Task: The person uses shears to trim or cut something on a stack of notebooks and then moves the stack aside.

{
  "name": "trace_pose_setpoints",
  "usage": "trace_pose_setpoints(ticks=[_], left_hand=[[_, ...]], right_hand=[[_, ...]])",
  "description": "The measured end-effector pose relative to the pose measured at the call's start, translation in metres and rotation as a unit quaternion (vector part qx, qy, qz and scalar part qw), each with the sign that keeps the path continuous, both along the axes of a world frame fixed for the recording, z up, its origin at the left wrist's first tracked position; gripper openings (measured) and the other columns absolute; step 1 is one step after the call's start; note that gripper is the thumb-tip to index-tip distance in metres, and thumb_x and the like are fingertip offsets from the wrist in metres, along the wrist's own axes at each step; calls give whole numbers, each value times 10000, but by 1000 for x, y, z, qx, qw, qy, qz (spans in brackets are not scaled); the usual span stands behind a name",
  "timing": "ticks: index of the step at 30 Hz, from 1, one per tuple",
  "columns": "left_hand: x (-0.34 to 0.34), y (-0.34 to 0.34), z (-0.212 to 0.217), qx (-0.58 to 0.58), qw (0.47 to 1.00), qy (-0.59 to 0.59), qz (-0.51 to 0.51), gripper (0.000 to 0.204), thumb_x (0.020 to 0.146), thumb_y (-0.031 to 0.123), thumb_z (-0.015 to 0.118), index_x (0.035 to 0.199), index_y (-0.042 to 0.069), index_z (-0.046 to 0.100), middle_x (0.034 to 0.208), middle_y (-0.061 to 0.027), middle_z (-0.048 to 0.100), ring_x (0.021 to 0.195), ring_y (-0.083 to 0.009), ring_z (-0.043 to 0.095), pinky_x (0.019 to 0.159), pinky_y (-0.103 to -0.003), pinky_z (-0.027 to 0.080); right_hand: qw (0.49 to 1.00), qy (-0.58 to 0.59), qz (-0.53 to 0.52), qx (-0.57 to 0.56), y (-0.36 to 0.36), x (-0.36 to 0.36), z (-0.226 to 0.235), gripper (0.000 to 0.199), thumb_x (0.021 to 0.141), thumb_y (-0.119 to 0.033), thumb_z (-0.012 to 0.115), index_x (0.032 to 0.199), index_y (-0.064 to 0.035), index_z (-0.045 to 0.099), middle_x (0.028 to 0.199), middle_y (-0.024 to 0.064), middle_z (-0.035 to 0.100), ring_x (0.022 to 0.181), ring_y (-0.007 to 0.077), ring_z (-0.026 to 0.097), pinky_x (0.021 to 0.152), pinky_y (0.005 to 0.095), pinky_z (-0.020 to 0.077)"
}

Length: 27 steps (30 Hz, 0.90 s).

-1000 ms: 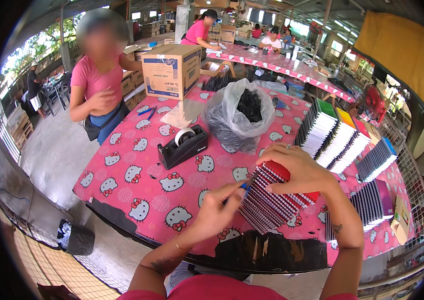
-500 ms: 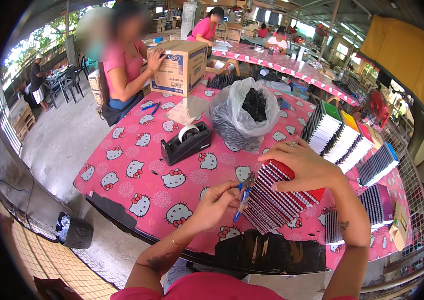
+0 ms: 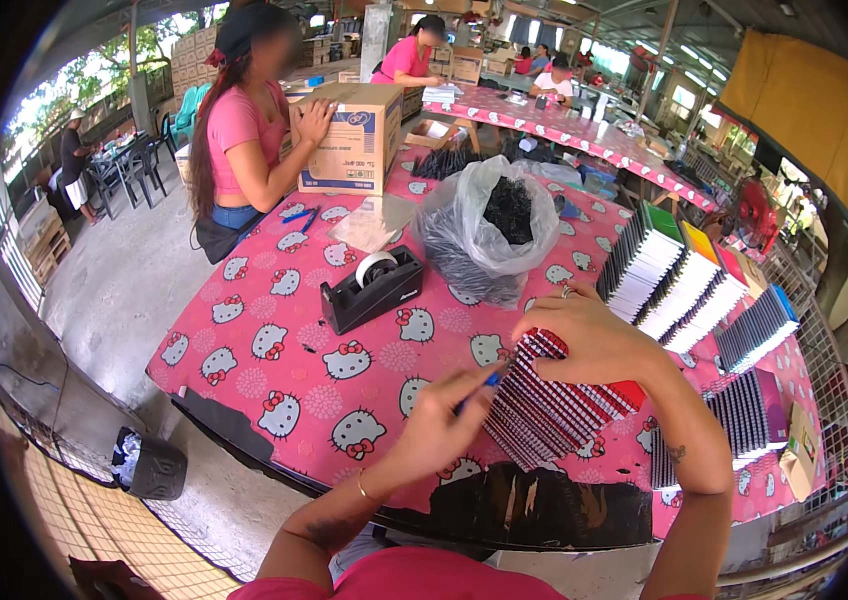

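A fanned row of red spiral-bound notebooks (image 3: 554, 415) lies on the pink cartoon-print tablecloth (image 3: 274, 345) in front of me. My right hand (image 3: 589, 335) rests flat on top of the row and holds it down. My left hand (image 3: 439, 425) pinches a blue pen (image 3: 481, 385), its tip against the left end of the notebooks' wire spines.
A black tape dispenser (image 3: 372, 288) and a clear bag of black wire coils (image 3: 489, 240) sit further back. Stacks of coloured notebooks (image 3: 689, 285) stand at the right. A person in pink (image 3: 244, 135) holds a cardboard box (image 3: 349, 138) at the table's far left corner.
My left hand has shifted slightly along the spines with the pen. The person in pink has stepped up to the table and taken hold of the cardboard box.
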<state>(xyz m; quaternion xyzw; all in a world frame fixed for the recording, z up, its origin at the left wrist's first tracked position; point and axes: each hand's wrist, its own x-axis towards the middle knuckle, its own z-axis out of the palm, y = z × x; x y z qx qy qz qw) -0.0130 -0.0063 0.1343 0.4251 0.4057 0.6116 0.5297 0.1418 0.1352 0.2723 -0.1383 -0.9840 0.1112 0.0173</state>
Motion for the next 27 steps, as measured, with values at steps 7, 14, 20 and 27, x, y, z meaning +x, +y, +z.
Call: trace_pose_setpoints(ticks=[7,14,20,27], left_hand=[[-9,-1,-10,-6,998,-63,-24,387,962,178,468,1249,-74,531,972,-136,655,810,-211,642,762,-323,523],[-6,-6,6,74,960,264,56,402,959,207,452,1232,-76,534,986,-179,659,881,-268,671,805,-350,535],[-8,-7,-12,-37,994,-90,-49,385,956,209,476,1226,-58,540,999,-176,641,853,-265,666,790,-358,544],[3,-10,-11,-4,993,109,54,389,967,226,470,1211,-70,536,1038,-196,633,881,-280,670,806,-386,550]], right_hand=[[1000,7,-2,11,-1,0,-3,323,705,-252,668,1002,-128,635,1022,66,608,1118,285,526,1053,519,271],[1000,17,-7,9,-2,1,-1,323,703,-258,669,999,-132,640,1011,72,607,1103,296,534,1049,510,280],[1000,15,-9,11,-2,0,-3,327,696,-267,670,992,-132,643,982,77,604,1086,297,537,1049,511,276],[1000,20,-11,13,-1,2,-6,323,697,-272,669,987,-130,645,977,72,606,1085,294,540,1055,519,268]])
